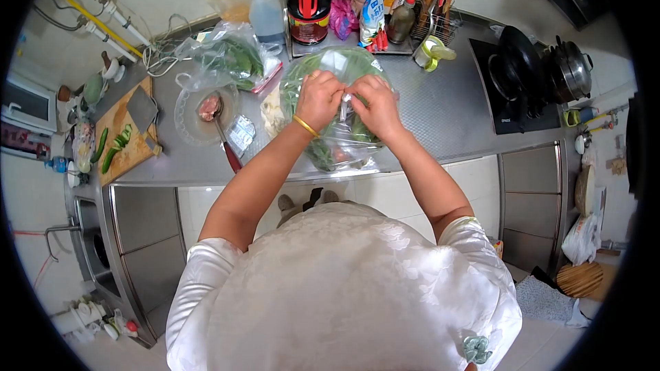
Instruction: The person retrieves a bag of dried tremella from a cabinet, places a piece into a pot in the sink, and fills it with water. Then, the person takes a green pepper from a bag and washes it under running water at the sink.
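Both hands, bare, meet over a clear plastic bag [344,139] of green vegetables [361,60] on the metal table [440,106]. The left hand [320,102], a yellow bracelet at its wrist, and the right hand [375,104] have their fingertips drawn close together, pinching a gathered twist of the plastic between them. Exactly how each finger grips it is too small to tell.

The thin film looks easy to tear: a hard pull in opposite directions, or a fingernail catching it, could split it and let the greens spill. The twist might also slip from the fingertips if the plastic is slick or wet. To the left, a glass bowl [180,115] holds what looks like raw meat and a spoon [232,158], whose dark red handle reaches past the rim towards the left forearm; a careless sweep of that arm could knock it and tip the bowl.

The bag lies directly below and around the hands, near the front edge of the table, its full, rounded body spreading out to both sides of them. Beyond the bowl, farther left, a cleaver [142,108] rests on a wooden cutting board [130,156], well apart from the hands.
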The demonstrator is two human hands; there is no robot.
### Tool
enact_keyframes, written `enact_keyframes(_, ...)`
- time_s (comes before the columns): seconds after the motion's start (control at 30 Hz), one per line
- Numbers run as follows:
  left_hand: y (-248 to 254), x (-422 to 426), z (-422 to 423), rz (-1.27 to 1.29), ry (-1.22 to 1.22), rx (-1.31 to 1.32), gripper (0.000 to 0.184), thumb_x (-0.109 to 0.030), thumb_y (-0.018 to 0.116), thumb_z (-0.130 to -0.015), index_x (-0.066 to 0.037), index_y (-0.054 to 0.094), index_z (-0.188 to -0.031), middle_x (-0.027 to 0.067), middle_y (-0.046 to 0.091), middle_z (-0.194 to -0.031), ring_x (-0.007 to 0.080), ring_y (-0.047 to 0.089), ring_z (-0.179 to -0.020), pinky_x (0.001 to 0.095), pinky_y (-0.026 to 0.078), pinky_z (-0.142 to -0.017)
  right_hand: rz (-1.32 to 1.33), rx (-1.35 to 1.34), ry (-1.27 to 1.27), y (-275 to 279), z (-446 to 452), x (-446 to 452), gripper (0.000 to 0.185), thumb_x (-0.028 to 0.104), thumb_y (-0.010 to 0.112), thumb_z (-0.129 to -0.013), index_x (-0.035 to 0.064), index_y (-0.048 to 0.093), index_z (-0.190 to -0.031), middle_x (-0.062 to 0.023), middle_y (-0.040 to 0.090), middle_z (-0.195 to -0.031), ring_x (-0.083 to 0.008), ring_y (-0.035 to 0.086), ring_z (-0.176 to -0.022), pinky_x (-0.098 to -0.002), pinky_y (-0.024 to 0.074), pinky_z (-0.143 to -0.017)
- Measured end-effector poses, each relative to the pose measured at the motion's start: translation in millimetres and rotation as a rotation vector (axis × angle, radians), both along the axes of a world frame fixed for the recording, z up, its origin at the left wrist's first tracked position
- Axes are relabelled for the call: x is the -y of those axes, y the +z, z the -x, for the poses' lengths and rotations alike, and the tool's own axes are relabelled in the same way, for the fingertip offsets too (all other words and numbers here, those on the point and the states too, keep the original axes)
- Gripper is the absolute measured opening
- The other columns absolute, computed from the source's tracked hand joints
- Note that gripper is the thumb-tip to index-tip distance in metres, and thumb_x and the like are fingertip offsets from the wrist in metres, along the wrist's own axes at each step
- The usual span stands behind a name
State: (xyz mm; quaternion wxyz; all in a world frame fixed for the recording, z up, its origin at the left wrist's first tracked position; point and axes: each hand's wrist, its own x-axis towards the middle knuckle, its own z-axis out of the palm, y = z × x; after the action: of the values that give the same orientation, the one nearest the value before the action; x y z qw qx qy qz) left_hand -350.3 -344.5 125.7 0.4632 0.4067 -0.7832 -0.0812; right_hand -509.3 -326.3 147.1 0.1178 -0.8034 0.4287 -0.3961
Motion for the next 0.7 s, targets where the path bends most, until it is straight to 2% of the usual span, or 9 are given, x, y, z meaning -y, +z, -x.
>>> enact_keyframes(0.2,3,3,1,-0.039,-0.001,-0.023,0.004,-0.007,0.064,-0.068,-0.005,0.061,-0.069,0.0072,0.055,-0.070,0.0259,0.051,-0.071,0.0363,0.038,-0.065,0.105,0.033,0.030,-4,3,-21,0.015,-0.001,0.060,-0.065,0.0041,0.058,-0.079,-0.0073,0.055,-0.080,-0.0268,0.051,-0.076,-0.0358,0.0394,-0.069)
enact_keyframes(0.27,3,2,0,-0.080,0.004,0.004,0.005,-0.010,0.063,-0.068,-0.006,0.061,-0.069,0.0064,0.056,-0.073,0.0258,0.052,-0.075,0.0361,0.038,-0.067,0.148,0.003,0.050,-2,3,-24,0.013,0.001,0.061,-0.065,0.0055,0.058,-0.078,-0.0055,0.055,-0.080,-0.0253,0.050,-0.077,-0.0351,0.0388,-0.068)
enact_keyframes(0.4,2,4,1,-0.039,-0.022,-0.002,0.004,-0.006,0.063,-0.068,-0.004,0.061,-0.069,0.0087,0.055,-0.070,0.0278,0.052,-0.070,0.0364,0.039,-0.065,0.229,-0.100,0.090,5,4,-32,0.016,0.004,0.062,-0.063,0.0060,0.059,-0.079,-0.0037,0.056,-0.081,-0.0224,0.051,-0.077,-0.0336,0.0393,-0.068)
enact_keyframes(0.5,-2,7,-2,-0.080,0.001,0.006,0.004,-0.007,0.062,-0.069,-0.004,0.060,-0.069,0.0092,0.056,-0.072,0.0286,0.052,-0.072,0.0370,0.039,-0.066,0.243,-0.148,0.344,9,-7,-48,0.016,0.004,0.062,-0.064,0.0053,0.060,-0.080,-0.0038,0.058,-0.080,-0.0216,0.053,-0.078,-0.0339,0.0402,-0.067)
enact_keyframes(0.53,-2,9,-3,-0.091,0.016,-0.006,0.004,-0.008,0.062,-0.069,-0.005,0.060,-0.069,0.0089,0.056,-0.073,0.0286,0.052,-0.074,0.0377,0.039,-0.067,0.146,-0.175,0.357,12,-3,-50,0.023,0.008,0.064,-0.066,0.0040,0.060,-0.088,-0.0068,0.060,-0.085,-0.0245,0.054,-0.082,-0.0350,0.0422,-0.071)
enact_keyframes(0.63,4,16,-8,-0.116,0.067,-0.048,0.005,-0.010,0.060,-0.071,-0.005,0.059,-0.072,0.0102,0.056,-0.075,0.0294,0.052,-0.076,0.0387,0.039,-0.069,0.076,0.046,0.010,26,3,-47,0.032,0.012,0.066,-0.070,0.0025,0.058,-0.099,-0.0111,0.060,-0.090,-0.0290,0.055,-0.087,-0.0365,0.0431,-0.077)
enact_keyframes(0.67,7,15,-9,-0.142,0.085,-0.057,0.005,-0.010,0.060,-0.072,-0.005,0.059,-0.073,0.0105,0.056,-0.076,0.0295,0.052,-0.076,0.0387,0.039,-0.070,0.085,0.064,-0.102,25,8,-42,0.040,0.017,0.067,-0.072,0.0006,0.054,-0.106,-0.0157,0.059,-0.094,-0.0327,0.055,-0.089,-0.0369,0.0437,-0.080)
enact_keyframes(0.7,10,14,-9,-0.170,0.101,-0.064,0.005,-0.010,0.060,-0.072,-0.005,0.059,-0.074,0.0107,0.056,-0.076,0.0296,0.052,-0.076,0.0387,0.039,-0.070,-0.115,0.140,-0.091,23,8,-34,0.040,0.018,0.067,-0.072,0.0003,0.054,-0.106,-0.0155,0.060,-0.093,-0.0325,0.055,-0.087,-0.0369,0.0440,-0.079)
